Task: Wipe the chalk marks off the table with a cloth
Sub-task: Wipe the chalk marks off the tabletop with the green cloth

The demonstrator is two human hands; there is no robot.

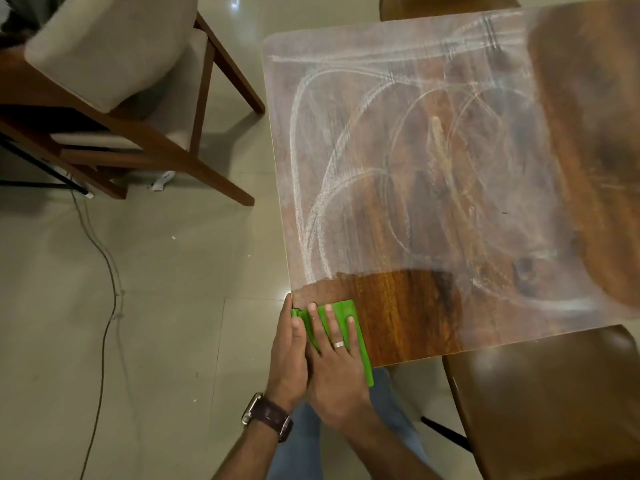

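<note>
A square wooden table (408, 323) fills the right of the head view. White chalk marks (363, 161), loops and smears, cover most of its top. A clean dark patch lies at the near left corner. There a folded green cloth (358, 337) lies flat on the wood and hangs a little over the near edge. My right hand (337, 358) presses on the cloth with fingers spread; a ring is on one finger. My left hand (289, 351), with a watch at the wrist, rests against the table's left edge and touches the cloth's left end.
A wooden chair (114, 98) with a pale cushion stands on the tiled floor to the left. A cable (104, 306) runs across the floor. A brown chair seat (554, 393) sits at the near right, just under the table edge. My jeans show below.
</note>
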